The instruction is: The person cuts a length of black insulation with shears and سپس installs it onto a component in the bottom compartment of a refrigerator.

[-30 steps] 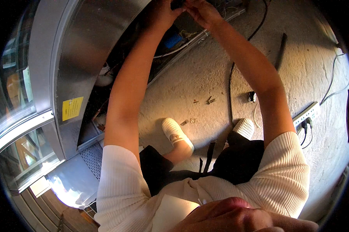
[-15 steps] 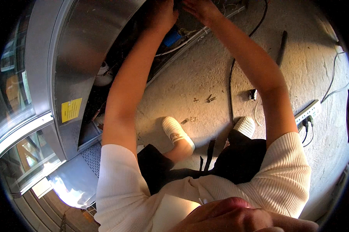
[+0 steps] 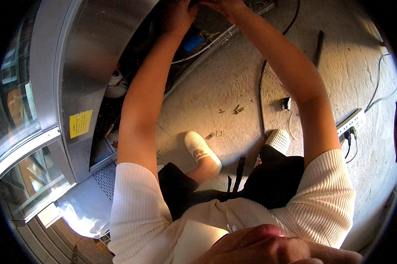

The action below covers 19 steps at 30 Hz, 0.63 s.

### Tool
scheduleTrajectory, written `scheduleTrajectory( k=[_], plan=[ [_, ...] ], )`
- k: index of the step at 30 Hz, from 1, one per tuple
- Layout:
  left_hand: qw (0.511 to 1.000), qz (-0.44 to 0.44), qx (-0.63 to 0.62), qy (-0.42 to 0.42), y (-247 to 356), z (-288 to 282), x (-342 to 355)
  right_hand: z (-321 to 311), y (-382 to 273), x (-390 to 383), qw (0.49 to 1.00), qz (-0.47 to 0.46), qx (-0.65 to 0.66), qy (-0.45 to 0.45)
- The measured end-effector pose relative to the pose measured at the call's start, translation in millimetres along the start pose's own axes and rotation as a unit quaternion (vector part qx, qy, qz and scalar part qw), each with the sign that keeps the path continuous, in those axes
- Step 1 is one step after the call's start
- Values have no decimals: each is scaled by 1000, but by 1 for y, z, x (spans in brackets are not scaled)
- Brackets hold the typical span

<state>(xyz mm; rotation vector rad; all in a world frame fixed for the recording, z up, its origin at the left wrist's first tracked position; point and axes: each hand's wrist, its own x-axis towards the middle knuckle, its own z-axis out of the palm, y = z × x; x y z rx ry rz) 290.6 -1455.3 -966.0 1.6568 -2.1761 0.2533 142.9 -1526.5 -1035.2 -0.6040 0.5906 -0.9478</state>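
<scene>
At the top edge of the view, both arms reach into the dark open base of a metal cabinet (image 3: 99, 48). My left hand (image 3: 180, 20) is in shadow and its fingers are hidden. Beside it, my right hand (image 3: 222, 6) has its fingers bent in toward the left hand, partly cut off by the picture's edge. What lies between the hands cannot be made out. Just below them, inside the base, is a blue part (image 3: 192, 42) next to a pale tube (image 3: 207, 47). A rounded whitish part (image 3: 116, 86) sits deeper in, left of my left forearm.
A black cable (image 3: 261, 97) runs along the concrete floor near my right foot. Several screws (image 3: 238, 109) and a small foil-like piece (image 3: 286, 104) lie there. A power strip (image 3: 351, 123) with plugs is at the right. A dark bar (image 3: 319, 48) lies farther off.
My right hand has shifted left and up, closer to my left hand, and its fingers now run partly out of the picture. My left hand has moved slightly up and left.
</scene>
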Motion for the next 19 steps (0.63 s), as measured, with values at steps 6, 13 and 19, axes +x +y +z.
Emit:
scheduleTrajectory(
  k=[6, 13, 19],
  plan=[
    [945, -62, -292, -133, -34, -3, 16, -6, -2, 5, 999, 30, 42, 3],
    [874, -125, -441, -163, -68, 0, 15, 7, 3, -1, 999, -45, 22, 19],
    [929, -105, -7, -356, -23, -43, 18, -1, 7, 2, 999, -17, 28, -6]
  ],
)
